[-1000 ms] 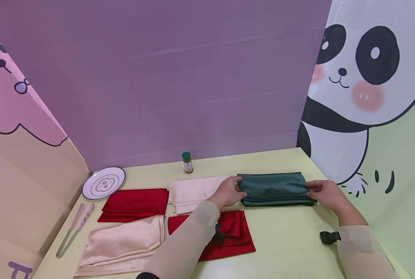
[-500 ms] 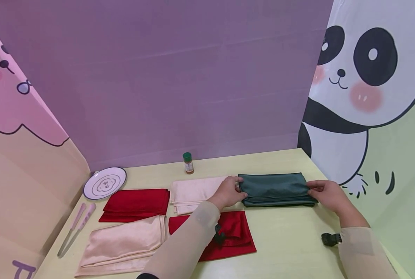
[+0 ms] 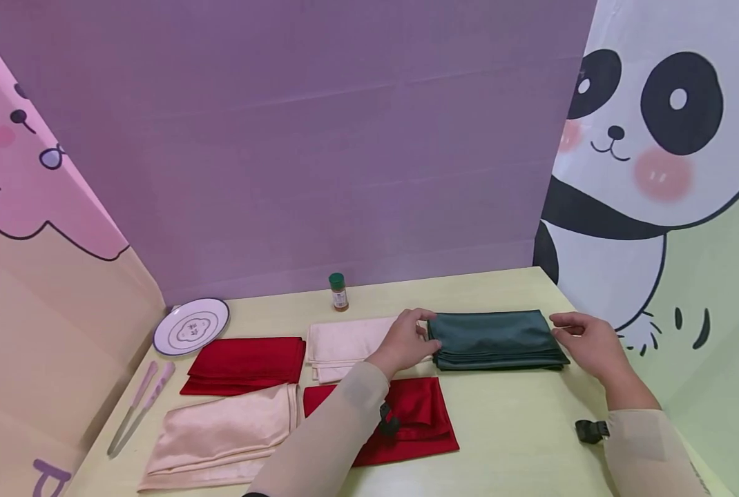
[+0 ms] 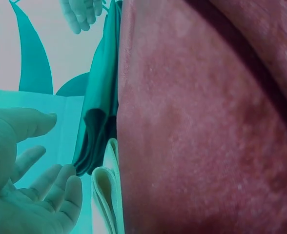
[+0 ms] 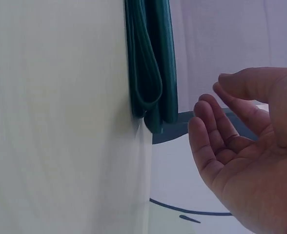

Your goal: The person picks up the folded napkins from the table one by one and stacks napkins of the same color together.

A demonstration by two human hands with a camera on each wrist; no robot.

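A folded dark green satin cloth (image 3: 490, 339) lies flat on the right half of the table, its stacked layers showing at the front edge. At its left end is my left hand (image 3: 405, 343), thumb and fingers parted; in the left wrist view the left hand (image 4: 41, 175) pinches nothing, and whether a fingertip touches the cloth I cannot tell. My right hand (image 3: 593, 348) hovers just off the right end. In the right wrist view a gap separates the right hand (image 5: 251, 146) from the green cloth (image 5: 155, 63), and its fingers are loosely bent.
Left of the green cloth lie a folded pale pink cloth (image 3: 344, 338), two red cloths (image 3: 242, 362) (image 3: 422, 414) and a larger pink cloth (image 3: 226, 431). A plate (image 3: 190, 326), tongs (image 3: 138, 407) and a green-capped spice jar (image 3: 339, 293) stand farther out. Walls border the table.
My right hand has let go of the green cloth's right end and drawn slightly away. The left fingers have loosened at the left end. The cloth stays in place; the view shifts slightly.
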